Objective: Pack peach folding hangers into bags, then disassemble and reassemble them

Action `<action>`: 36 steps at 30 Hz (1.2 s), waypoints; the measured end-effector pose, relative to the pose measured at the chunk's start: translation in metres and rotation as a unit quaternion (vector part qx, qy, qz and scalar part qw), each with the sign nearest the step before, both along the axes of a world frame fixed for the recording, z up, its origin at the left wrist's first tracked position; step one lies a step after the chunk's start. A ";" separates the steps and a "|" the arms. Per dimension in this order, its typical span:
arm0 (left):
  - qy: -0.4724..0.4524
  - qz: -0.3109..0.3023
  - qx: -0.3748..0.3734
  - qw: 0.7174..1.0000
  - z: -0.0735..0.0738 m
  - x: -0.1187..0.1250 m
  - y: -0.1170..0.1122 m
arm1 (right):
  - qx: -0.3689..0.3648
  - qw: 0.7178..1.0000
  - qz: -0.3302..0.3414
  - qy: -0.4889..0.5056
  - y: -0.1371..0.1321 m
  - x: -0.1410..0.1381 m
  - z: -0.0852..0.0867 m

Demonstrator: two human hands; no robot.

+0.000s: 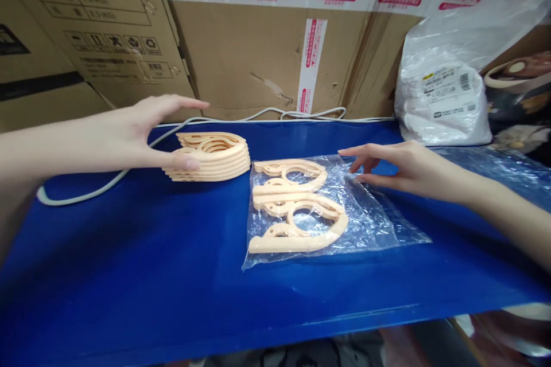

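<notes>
A neat stack of cream folding clothes hangers (224, 163) lies on the blue table (172, 275), left of centre. My left hand (142, 137) is at its left end, the thumb over the stack's near edge and the fingers apart above it; whether the thumb touches is unclear. Two more folded hangers (318, 235) lie side by side inside a clear plastic bag (374, 218). My right hand (396, 169) hovers by the bag's upper right edge, its fingers loosely bent and apart, with nothing seen in them.
Cardboard boxes (258, 46) stand along the back edge. A white cable (107, 186) runs behind the stack and loops at the left. At the back right sits a white plastic package (447, 97) with a label, and more clear film (486, 166) lies below it.
</notes>
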State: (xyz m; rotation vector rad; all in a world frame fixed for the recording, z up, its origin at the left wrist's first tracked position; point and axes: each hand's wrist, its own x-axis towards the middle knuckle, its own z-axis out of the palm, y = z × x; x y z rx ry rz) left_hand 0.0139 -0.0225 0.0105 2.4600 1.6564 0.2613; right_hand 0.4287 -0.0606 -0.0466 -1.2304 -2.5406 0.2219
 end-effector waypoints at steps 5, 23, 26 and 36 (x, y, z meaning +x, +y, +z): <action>0.021 0.039 -0.058 0.997 -0.004 -0.002 0.003 | -0.007 1.000 -0.004 0.005 0.006 0.005 -0.001; -0.019 0.032 -0.074 0.997 -0.015 -0.003 0.013 | -0.016 1.000 -0.009 0.005 0.005 0.005 0.000; -0.027 -0.010 -0.045 0.999 -0.019 -0.014 0.022 | -0.011 1.000 -0.010 0.006 0.004 0.005 0.000; -0.073 -0.159 0.131 0.976 -0.024 0.002 0.012 | 0.076 0.988 -0.075 0.113 -0.007 -0.007 0.002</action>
